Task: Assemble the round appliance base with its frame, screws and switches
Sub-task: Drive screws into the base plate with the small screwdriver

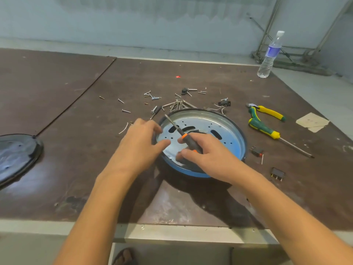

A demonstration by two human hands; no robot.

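Here right hand (210,157) grips screwdriver (189,141) over round base (225,121); left hand (141,142) fingers (155,127) relaxed at rim.

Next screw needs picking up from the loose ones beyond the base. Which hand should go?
Left. The left hand holds no tool and sits at the left rim of the base, nearest the loose screws; the right hand grips the screwdriver over the base.

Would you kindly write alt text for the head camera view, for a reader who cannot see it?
A person's right hand grips a black-and-orange screwdriver over a round, blue-rimmed metal base on a brown table, while the left hand is at the base's left rim. Loose screws, switches and pliers lie around it.
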